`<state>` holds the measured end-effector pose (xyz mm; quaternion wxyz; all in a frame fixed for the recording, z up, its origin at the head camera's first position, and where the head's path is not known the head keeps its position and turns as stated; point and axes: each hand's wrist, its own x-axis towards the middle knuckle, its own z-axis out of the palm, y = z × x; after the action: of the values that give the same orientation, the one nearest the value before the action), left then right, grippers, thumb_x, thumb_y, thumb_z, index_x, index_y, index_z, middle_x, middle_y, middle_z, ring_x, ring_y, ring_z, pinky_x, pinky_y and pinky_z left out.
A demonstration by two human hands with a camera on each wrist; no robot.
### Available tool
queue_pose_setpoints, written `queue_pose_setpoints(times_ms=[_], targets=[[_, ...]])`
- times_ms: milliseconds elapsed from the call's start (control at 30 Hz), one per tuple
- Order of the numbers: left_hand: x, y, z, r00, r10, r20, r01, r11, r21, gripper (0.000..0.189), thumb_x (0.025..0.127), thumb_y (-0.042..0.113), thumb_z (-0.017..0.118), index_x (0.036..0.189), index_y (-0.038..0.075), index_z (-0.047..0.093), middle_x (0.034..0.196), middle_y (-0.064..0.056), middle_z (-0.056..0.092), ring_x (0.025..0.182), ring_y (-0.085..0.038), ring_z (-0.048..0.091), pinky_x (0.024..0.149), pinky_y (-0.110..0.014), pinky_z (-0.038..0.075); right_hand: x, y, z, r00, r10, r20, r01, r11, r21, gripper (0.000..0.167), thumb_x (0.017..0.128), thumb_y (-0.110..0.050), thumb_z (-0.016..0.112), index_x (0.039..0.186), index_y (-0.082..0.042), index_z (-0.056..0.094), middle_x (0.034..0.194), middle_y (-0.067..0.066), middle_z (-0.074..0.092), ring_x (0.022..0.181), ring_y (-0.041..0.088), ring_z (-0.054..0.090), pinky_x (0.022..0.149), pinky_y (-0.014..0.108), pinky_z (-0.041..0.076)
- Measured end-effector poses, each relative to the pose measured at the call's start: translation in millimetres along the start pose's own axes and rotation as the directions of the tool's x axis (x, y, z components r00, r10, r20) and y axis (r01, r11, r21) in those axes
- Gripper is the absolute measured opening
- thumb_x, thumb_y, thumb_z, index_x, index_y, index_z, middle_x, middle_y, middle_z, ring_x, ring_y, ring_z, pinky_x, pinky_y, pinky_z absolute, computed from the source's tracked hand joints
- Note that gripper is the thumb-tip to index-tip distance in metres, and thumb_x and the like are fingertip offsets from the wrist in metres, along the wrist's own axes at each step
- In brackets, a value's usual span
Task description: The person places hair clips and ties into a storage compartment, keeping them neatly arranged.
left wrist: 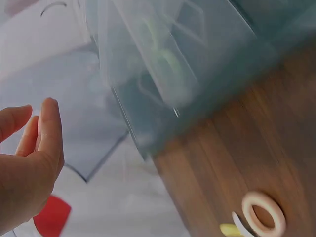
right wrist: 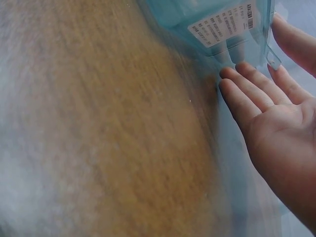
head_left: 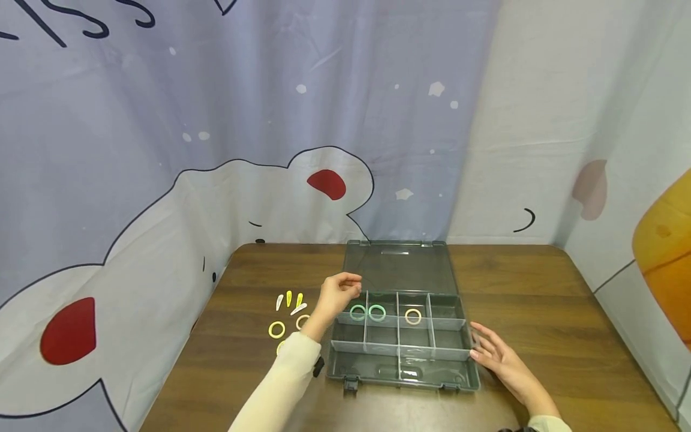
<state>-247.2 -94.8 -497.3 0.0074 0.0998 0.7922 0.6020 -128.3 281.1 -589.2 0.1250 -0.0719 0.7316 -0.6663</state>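
Note:
A translucent grey-green divided box point(head_left: 372, 379) lies on the table with its lid point(head_left: 399, 270) folded back. My left hand point(head_left: 339, 294) hovers over the box's back-left compartment, thumb and fingers apart with nothing between them, as the left wrist view also shows. Two green rings point(head_left: 376, 306) sit in the back-row compartments beside it, and a peach ring point(head_left: 412, 310) sits farther right. My right hand point(head_left: 499, 360) is at the box's right side, fingers fairly straight against the outer wall and thumb near the rim. A printed label point(right wrist: 222, 24) shows on the box in the right wrist view.
Left of the box lie a yellow ring point(head_left: 277, 337), a peach ring point(left wrist: 276, 217), another yellow ring partly behind my left sleeve, and several white and yellow hair clips point(head_left: 288, 298). A printed curtain point(head_left: 302, 120) hangs behind the wooden table point(head_left: 518, 282).

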Motion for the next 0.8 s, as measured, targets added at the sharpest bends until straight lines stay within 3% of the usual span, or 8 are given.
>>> queue_pose_setpoints(times_ms=[167,333,400,533,600,733,800], targets=[[-7.3,-11.1,-25.9,0.996,-0.031,-0.078,0.029,0.999,-0.021,0.02,0.084,-0.011,0.061,0.104,-0.01,0.066,0.091,-0.024,0.067,0.082,-0.034,0.068,0.07,-0.026,0.059,-0.4,1,-1,1.0,-0.001,0.001,0.001,1.0,0.002,0.064,0.098,-0.007,0.051,0.152,-0.006,0.017,0.152,0.034,0.014,0.133,0.052,0.024,0.091,0.014,0.042],[-26.0,-4.3,-47.9,0.993,-0.044,-0.108,0.043,0.999,-0.017,0.018,0.087,-0.012,0.059,0.104,-0.017,0.062,0.094,-0.034,0.063,0.086,-0.046,0.064,0.076,-0.042,0.059,0.5,1,-2,1.0,0.001,-0.005,-0.001,1.0,-0.009,0.063,0.098,-0.007,0.051,0.152,-0.007,0.018,0.152,0.033,0.016,0.131,0.035,0.036,0.092,0.015,0.043],[-29.6,-11.3,-54.9,0.991,-0.062,-0.12,0.061,0.998,-0.009,0.018,0.087,-0.011,0.059,0.105,-0.016,0.062,0.094,-0.033,0.063,0.087,-0.045,0.064,0.078,-0.044,0.058,0.6,0,-2,1.0,0.003,-0.006,-0.003,1.0,-0.011,0.063,0.098,-0.007,0.051,0.152,-0.007,0.018,0.152,0.032,0.016,0.131,0.036,0.036,0.092,0.015,0.043],[-29.7,-42.6,-65.8,0.979,-0.115,-0.168,0.124,0.991,0.049,0.019,0.087,-0.007,0.062,0.105,-0.011,0.065,0.092,-0.022,0.067,0.084,-0.032,0.067,0.074,-0.034,0.059,-0.2,0,-1,1.0,0.002,-0.005,-0.002,1.0,-0.011,0.063,0.098,-0.007,0.051,0.152,-0.007,0.018,0.152,0.033,0.016,0.132,0.046,0.03,0.092,0.015,0.043],[-31.3,-52.6,-70.8,0.973,-0.143,-0.181,0.16,0.983,0.087,0.02,0.088,-0.005,0.063,0.107,-0.01,0.065,0.092,-0.018,0.068,0.084,-0.027,0.067,0.07,-0.025,0.057,-0.4,1,-2,1.0,-0.003,-0.004,0.003,1.0,-0.005,0.063,0.098,-0.007,0.051,0.152,-0.007,0.018,0.152,0.033,0.016,0.131,0.034,0.037,0.092,0.015,0.043],[-34.7,-65.5,-79.2,0.97,-0.154,-0.19,0.181,0.974,0.135,0.022,0.087,-0.004,0.063,0.108,-0.013,0.063,0.092,-0.02,0.068,0.085,-0.029,0.067,0.068,-0.024,0.056,-0.1,3,-2,1.0,-0.012,0.001,0.012,1.0,0.012,0.063,0.098,-0.006,0.051,0.152,-0.006,0.018,0.152,0.033,0.015,0.12,0.004,0.047,0.093,0.015,0.043],[-35.9,-70.8,-83.1,0.967,-0.162,-0.198,0.193,0.969,0.152,0.022,0.087,-0.004,0.064,0.107,-0.013,0.063,0.092,-0.02,0.068,0.083,-0.028,0.067,0.067,-0.023,0.055,0.5,3,-1,1.0,-0.01,-0.002,0.01,1.0,0.013,0.063,0.098,-0.006,0.051,0.152,-0.006,0.018,0.152,0.033,0.015,0.121,0.004,0.046,0.093,0.015,0.043]])
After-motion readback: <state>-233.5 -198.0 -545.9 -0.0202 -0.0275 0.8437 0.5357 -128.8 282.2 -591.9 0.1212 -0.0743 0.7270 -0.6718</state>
